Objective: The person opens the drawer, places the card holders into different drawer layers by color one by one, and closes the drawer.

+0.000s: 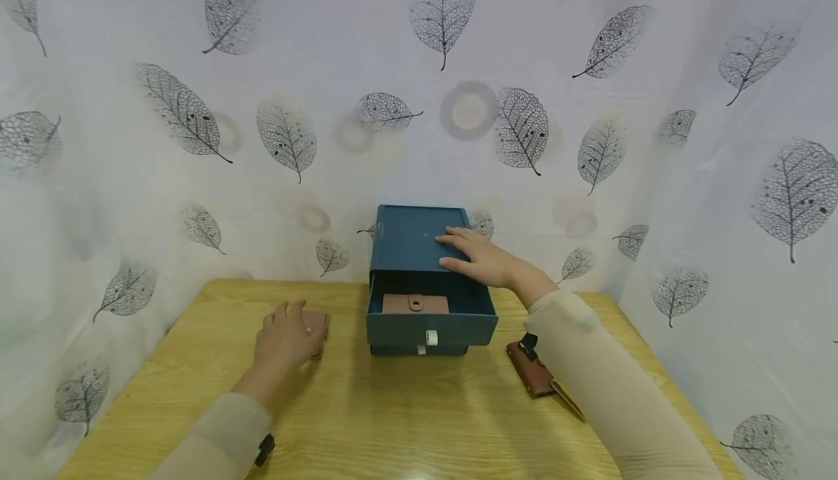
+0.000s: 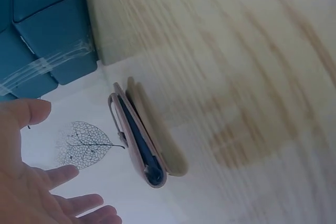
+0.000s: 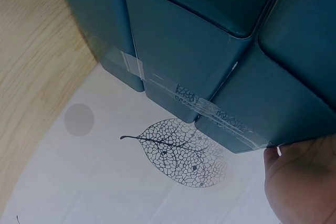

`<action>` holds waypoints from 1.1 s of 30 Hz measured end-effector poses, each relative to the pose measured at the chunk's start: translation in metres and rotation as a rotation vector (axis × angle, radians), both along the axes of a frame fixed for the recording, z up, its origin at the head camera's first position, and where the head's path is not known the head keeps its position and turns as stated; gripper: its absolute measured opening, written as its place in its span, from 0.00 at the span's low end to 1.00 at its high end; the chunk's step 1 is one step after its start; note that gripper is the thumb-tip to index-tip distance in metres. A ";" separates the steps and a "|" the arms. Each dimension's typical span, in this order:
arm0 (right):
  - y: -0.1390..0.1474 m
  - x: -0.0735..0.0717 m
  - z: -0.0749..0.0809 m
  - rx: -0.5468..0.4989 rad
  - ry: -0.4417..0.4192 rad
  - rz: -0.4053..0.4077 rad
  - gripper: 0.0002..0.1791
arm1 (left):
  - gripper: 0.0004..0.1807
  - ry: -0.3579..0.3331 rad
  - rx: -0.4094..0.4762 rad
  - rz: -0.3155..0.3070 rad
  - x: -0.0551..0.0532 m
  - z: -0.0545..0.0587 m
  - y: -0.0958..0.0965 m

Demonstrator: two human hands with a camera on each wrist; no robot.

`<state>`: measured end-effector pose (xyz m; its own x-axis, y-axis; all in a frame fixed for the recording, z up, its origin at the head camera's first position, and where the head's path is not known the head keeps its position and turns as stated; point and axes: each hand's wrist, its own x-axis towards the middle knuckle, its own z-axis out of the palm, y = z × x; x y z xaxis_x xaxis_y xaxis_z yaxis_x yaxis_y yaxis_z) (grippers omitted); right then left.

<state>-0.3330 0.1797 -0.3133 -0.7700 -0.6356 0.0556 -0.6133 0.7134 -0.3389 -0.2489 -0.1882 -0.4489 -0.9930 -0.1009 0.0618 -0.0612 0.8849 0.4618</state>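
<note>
A blue drawer box [image 1: 409, 236] stands at the back middle of the table, with its upper drawer [image 1: 393, 329] pulled out. Inside that drawer sits a pinkish wallet [image 1: 396, 304] with a snap strap. My right hand [image 1: 483, 258] rests on the box's top near its right edge, fingers extended; the right wrist view shows part of this hand [image 3: 302, 182] against the box. To the left of the box, my left hand [image 1: 284, 342] is over another pinkish wallet [image 1: 319, 321]. In the left wrist view its fingers are spread, apart from the wallet [image 2: 137, 140].
A brown wallet [image 1: 535, 377] and a thin yellowish item [image 1: 568, 400] lie on the table right of the box, partly behind my right sleeve. Behind the wooden table [image 1: 393, 422] hangs a pale leaf-patterned curtain [image 1: 419, 160]. Clear tape [image 3: 184, 95] runs across the drawer box.
</note>
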 end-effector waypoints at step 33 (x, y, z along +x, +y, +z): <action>0.000 0.002 0.001 -0.005 0.009 0.006 0.38 | 0.35 -0.156 0.109 0.023 -0.014 -0.017 0.002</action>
<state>-0.3314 0.1796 -0.3123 -0.7654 -0.6402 0.0662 -0.6210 0.7077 -0.3369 -0.2630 -0.1862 -0.4654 -0.9871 -0.1211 -0.1048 -0.1587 0.8277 0.5382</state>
